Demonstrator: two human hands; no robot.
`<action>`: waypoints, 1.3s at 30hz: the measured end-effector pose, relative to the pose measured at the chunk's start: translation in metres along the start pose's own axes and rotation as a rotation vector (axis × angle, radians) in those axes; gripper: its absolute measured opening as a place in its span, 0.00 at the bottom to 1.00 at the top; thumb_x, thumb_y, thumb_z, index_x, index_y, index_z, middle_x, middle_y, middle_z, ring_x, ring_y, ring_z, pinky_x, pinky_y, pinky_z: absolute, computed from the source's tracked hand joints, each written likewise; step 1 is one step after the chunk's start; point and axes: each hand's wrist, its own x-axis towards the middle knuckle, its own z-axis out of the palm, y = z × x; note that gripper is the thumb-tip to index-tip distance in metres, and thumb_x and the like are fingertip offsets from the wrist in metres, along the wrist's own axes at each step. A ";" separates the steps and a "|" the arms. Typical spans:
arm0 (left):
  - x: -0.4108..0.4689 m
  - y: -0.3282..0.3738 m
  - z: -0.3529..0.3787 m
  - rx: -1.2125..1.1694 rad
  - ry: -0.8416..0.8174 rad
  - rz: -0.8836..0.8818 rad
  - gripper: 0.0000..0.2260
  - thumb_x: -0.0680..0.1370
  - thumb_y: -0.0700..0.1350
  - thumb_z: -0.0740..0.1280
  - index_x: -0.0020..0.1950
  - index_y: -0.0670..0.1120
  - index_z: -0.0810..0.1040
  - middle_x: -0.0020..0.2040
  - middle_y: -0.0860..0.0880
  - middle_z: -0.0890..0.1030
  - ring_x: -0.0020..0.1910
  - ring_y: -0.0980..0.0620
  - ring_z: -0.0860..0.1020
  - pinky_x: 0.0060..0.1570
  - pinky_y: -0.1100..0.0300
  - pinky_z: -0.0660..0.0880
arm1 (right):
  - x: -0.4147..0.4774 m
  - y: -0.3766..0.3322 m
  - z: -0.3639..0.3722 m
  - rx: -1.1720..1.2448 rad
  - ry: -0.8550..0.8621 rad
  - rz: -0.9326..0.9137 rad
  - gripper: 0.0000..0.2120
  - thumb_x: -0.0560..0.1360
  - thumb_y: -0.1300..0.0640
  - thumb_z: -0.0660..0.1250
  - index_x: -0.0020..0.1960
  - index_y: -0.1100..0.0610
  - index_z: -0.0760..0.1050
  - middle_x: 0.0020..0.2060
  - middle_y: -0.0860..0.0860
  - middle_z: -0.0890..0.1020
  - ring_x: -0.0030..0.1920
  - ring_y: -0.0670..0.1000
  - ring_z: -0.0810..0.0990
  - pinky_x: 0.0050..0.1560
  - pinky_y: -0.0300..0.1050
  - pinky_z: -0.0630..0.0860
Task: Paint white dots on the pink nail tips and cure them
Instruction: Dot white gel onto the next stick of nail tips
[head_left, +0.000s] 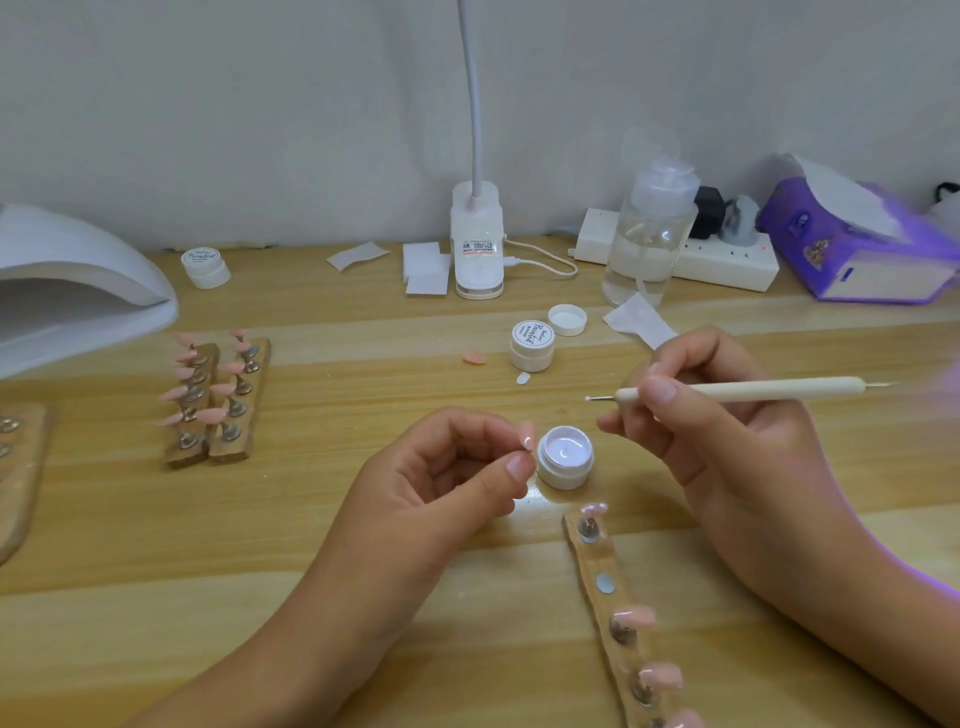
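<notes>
The left grip (447, 478) pinches one pink nail tip (527, 435) between thumb and forefinger, just beside the open pot of white gel (565, 456) on the tabletop (260, 530). The right grip (727, 447) holds the dotting tool (753, 388) pen-fashion. The tip is likely feather-light, stiff and glossy (apt to slip), so it is best held by its edges, leaving the face clear.

Single view, head-worn, wide-angle. Faces forward and down across a wooden table (156, 545) to a pale wall (260, 104) at its far edge. Close in: left hand (441, 483) and right hand (727, 447) fill the lower middle of the frame. Near enough to resolve the pink nail tip (527, 435) pinched in the left and the dotting tool (753, 388) gripped in the right. Left margin crops a white nail lamp (78, 270); right margin blurs a purple tissue pack (841, 249).
</notes>
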 end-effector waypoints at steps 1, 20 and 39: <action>0.000 0.000 0.000 -0.005 -0.001 0.001 0.06 0.66 0.49 0.74 0.42 0.53 0.83 0.40 0.54 0.82 0.39 0.58 0.79 0.39 0.69 0.75 | 0.000 0.000 0.001 0.016 -0.010 0.005 0.16 0.64 0.42 0.78 0.40 0.51 0.76 0.35 0.48 0.79 0.39 0.49 0.81 0.50 0.46 0.79; -0.003 0.000 0.002 0.066 -0.093 0.008 0.04 0.70 0.47 0.73 0.44 0.52 0.83 0.37 0.50 0.83 0.37 0.57 0.80 0.38 0.67 0.74 | -0.005 0.000 0.010 0.124 -0.062 0.086 0.11 0.67 0.50 0.77 0.41 0.54 0.78 0.34 0.50 0.78 0.36 0.47 0.81 0.50 0.48 0.80; -0.003 -0.001 0.003 0.122 -0.109 0.018 0.06 0.70 0.51 0.71 0.44 0.53 0.83 0.48 0.52 0.86 0.50 0.55 0.82 0.47 0.68 0.76 | -0.007 -0.004 0.012 0.066 -0.103 0.058 0.15 0.67 0.45 0.77 0.36 0.52 0.74 0.32 0.49 0.79 0.36 0.52 0.83 0.43 0.44 0.80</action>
